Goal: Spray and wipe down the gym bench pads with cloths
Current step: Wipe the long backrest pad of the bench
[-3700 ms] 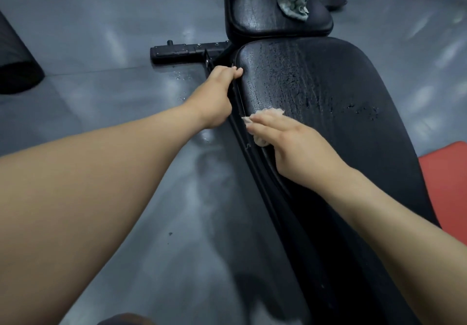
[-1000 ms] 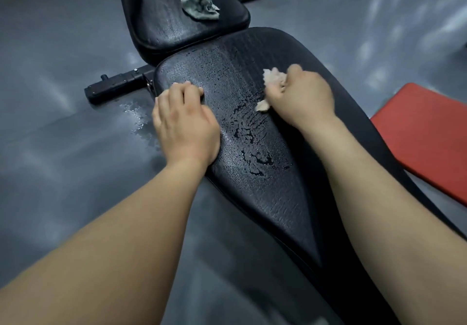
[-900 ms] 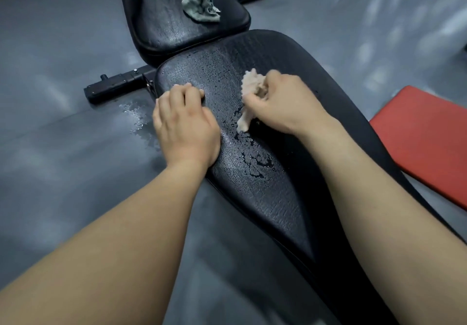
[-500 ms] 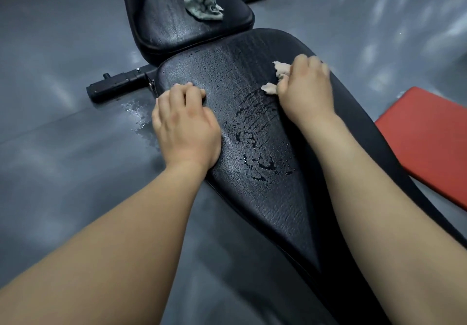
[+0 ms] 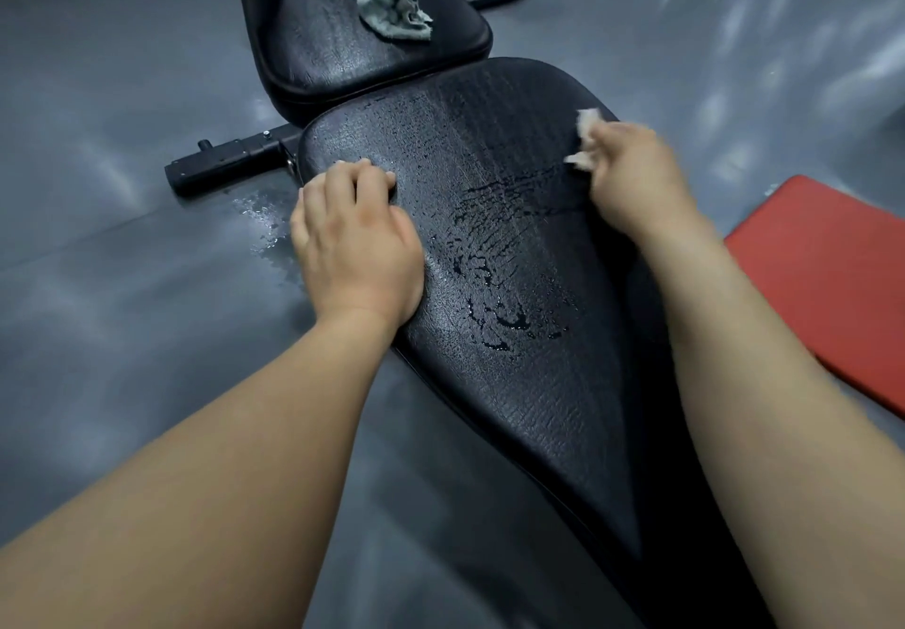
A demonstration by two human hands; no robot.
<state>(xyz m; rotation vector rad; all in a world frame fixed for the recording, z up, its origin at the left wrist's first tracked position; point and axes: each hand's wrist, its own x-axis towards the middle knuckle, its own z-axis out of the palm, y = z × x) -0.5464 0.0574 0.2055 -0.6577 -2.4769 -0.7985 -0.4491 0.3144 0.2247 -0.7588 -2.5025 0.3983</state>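
Head view: right hand (image 5: 631,178) grips cloth (image 5: 585,125) at pad (image 5: 489,383) edge.

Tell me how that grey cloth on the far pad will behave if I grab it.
The grey cloth lies crumpled in soft folds on the far pad, so it will probably go limp and droop when lifted. It looks thin, so likely light. Pushed, it would probably bunch and drag rather than roll.
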